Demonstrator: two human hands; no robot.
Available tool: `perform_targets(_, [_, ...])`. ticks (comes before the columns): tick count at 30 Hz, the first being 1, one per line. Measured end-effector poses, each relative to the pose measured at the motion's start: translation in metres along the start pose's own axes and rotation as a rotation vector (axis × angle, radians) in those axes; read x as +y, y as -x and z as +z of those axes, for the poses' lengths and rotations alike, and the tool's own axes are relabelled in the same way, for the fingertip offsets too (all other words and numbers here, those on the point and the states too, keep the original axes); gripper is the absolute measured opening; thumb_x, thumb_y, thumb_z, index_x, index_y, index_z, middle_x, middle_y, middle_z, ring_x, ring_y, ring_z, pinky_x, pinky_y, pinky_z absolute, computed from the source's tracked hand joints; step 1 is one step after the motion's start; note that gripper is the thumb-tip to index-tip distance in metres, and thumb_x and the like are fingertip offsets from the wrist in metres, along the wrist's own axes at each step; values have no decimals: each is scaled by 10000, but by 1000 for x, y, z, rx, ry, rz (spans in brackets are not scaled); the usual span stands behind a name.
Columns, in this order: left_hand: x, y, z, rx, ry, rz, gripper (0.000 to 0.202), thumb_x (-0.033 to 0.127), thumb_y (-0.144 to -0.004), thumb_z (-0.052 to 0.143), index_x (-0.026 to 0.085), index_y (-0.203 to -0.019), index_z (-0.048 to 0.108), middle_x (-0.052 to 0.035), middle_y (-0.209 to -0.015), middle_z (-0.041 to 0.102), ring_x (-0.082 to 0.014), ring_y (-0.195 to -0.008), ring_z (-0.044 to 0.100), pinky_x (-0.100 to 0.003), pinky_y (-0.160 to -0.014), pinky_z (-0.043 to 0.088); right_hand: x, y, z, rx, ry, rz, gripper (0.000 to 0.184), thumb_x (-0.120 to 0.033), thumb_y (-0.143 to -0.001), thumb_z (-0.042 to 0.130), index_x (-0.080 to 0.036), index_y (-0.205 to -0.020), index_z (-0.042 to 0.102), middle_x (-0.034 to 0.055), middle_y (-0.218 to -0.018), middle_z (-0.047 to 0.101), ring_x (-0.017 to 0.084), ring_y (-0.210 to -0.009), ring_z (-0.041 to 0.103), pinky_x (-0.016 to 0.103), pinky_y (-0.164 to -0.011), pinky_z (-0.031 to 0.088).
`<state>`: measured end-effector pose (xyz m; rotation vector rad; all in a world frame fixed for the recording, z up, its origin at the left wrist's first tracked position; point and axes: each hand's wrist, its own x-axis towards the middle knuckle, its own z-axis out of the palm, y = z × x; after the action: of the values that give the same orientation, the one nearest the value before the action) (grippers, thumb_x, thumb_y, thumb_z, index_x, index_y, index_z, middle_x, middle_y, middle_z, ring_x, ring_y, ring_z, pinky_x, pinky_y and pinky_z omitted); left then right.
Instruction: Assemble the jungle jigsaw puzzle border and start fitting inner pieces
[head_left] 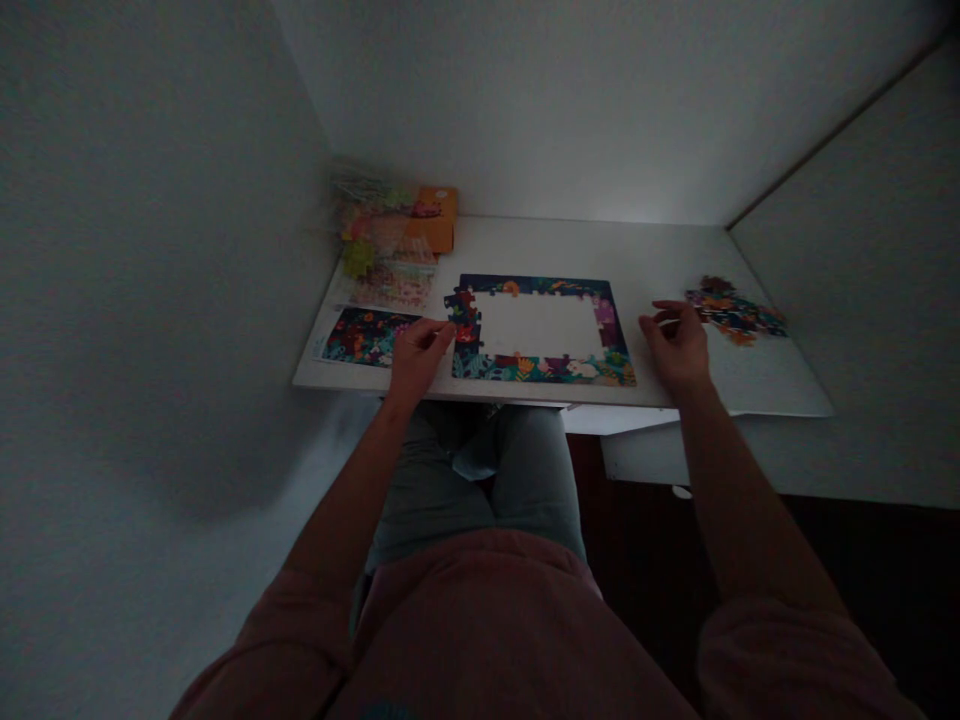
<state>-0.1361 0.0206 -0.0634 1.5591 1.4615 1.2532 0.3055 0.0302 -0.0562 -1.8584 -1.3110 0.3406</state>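
A jigsaw puzzle (pixel 544 367) lies on the white table (pixel 645 260), its colourful border assembled around a bare white middle. My left hand (pixel 416 355) rests at the puzzle's left edge, fingers curled with the tips touching the joined pieces (pixel 462 315) there. My right hand (pixel 677 345) sits right of the puzzle, fingers pinched together; what they hold is too small to name. A heap of loose pieces (pixel 735 310) lies just beyond my right hand.
A printed picture sheet (pixel 364 336) lies left of the puzzle. An orange box (pixel 436 218) and clear bags of colourful bits (pixel 379 250) fill the back left corner. Walls close in on the left, back and right. My knees are under the table's front edge.
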Motion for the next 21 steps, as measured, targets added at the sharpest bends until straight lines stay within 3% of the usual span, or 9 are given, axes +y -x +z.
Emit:
perform_targets(8, [-1,1,3,-9,45,-26,191,280,-1132,709,273,-942,725,-14,-879,765,-210,-798,683,-409,-823,605,2,2,1,-14,-30,-9,371,-38,-992,810,-282,-1235,674,58,-1091,728,227,-815,629,432,-821,528])
perform_targets(16, [-3,1,6,35,80,-67,341,480,-1229,580,328,-924,574,-29,-772,648,-269,-744,688,-452,-756,605,3,2,1,-34,-35,-10,299,-160,-973,801,-321,-1185,665,92,-1134,742,271,-858,652,478,-875,550])
perform_targets(21, [5,6,7,-55,-55,60,358,539,-1239,496,338,-949,553,-35,-816,659,-293,-790,690,-485,-802,608,-2,3,-1,-76,-60,-7,220,-284,-989,778,-355,-1153,648,113,-1154,753,315,-882,661,526,-897,563])
